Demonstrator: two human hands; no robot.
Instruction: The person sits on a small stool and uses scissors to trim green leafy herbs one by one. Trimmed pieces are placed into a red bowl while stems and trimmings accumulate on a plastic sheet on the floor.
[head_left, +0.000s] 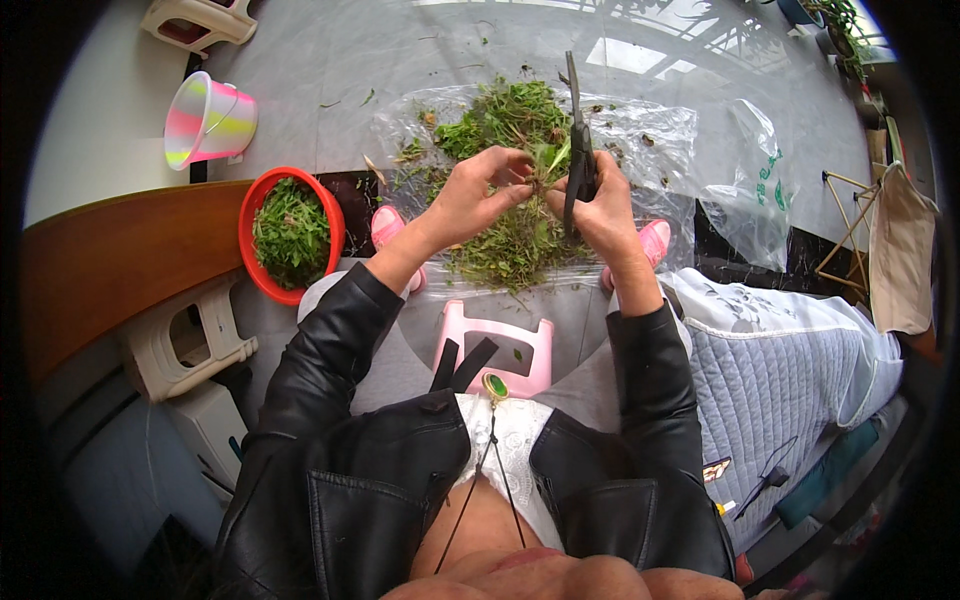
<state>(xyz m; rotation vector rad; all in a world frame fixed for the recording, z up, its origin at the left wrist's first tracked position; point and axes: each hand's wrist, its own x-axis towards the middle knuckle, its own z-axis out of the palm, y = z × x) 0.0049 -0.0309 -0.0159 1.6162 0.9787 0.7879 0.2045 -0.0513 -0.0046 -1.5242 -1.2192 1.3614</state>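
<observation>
Above a pile of greens, my left hand (480, 184) has its thumb and curled fingers at the root end of a small leafy plant (551, 159). My right hand (604, 206) grips black-handled scissors (579, 150), their blades pointing away from me. The thumb and a fingertip of that same hand also touch the plant's base. Beneath both hands, looser, yellower greens (514, 259) lie nearer me, and a greener heap (517, 116) lies farther off. Both rest on a clear plastic sheet (660, 127) spread on the floor. Roots and stems partly hide behind my fingers.
On the left are a red basin (339, 232) holding greens and a pink-and-yellow bucket (214, 124). A pink stool (536, 337) is between my legs. A clear plastic bag (750, 202) lies to the right, near a quilted cover (765, 367) and a folding frame (851, 225).
</observation>
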